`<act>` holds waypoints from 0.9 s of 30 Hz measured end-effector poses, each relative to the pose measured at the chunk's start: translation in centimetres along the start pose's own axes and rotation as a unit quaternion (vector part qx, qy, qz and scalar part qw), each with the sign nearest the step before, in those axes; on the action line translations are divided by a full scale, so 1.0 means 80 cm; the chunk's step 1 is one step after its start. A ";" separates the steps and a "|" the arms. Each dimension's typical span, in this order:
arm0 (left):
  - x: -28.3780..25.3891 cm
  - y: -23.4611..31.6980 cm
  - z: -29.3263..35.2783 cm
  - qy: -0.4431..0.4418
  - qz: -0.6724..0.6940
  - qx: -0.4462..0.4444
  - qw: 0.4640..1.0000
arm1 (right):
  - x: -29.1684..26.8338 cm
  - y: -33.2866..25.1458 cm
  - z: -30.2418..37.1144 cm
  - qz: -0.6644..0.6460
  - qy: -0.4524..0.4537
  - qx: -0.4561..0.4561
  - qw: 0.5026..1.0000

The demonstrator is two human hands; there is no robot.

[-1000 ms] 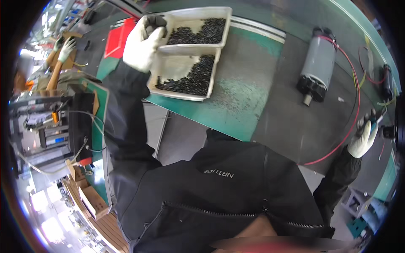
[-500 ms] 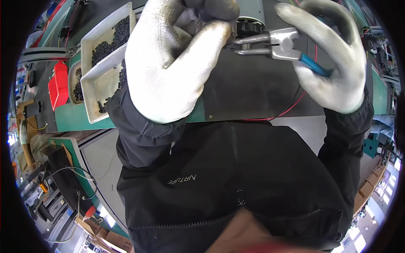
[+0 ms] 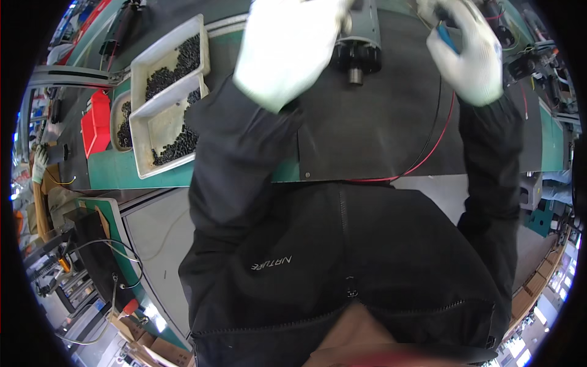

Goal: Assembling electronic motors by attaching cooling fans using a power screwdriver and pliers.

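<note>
Head view: right grip [image 3: 474,61] clasps blue-handled tool [image 3: 447,38], left grip [image 3: 287,52] (cannot tell whether closed) near motor [image 3: 367,27].

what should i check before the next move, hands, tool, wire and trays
1. Right hand gripping the blue-handled tool: ok.
2. Tool jaws open or closed: cannot tell, not clearly shown.
3. Left hand holding a small part: cannot tell, the top edge cuts the hand off.
4. Red wire apart from the grey cylinder's shaft: ok, it lies to the right.
5. Black pieces in both white trays: ok.
</note>
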State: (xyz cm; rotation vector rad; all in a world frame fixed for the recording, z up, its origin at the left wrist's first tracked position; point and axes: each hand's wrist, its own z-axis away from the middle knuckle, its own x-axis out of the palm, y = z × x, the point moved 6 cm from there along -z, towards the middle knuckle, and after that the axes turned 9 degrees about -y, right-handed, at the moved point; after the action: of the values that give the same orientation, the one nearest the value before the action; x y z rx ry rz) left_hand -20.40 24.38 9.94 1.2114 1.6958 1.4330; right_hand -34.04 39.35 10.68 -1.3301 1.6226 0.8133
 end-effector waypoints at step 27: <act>0.044 0.013 0.025 -0.082 -0.093 0.373 0.920 | -0.144 -0.052 0.004 -0.073 -0.207 0.001 0.976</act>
State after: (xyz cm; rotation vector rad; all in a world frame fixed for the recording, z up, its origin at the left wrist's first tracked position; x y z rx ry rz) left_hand -19.76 28.42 10.84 1.4380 2.2446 0.5376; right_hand -29.26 43.46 21.15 -1.1694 1.1845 0.9274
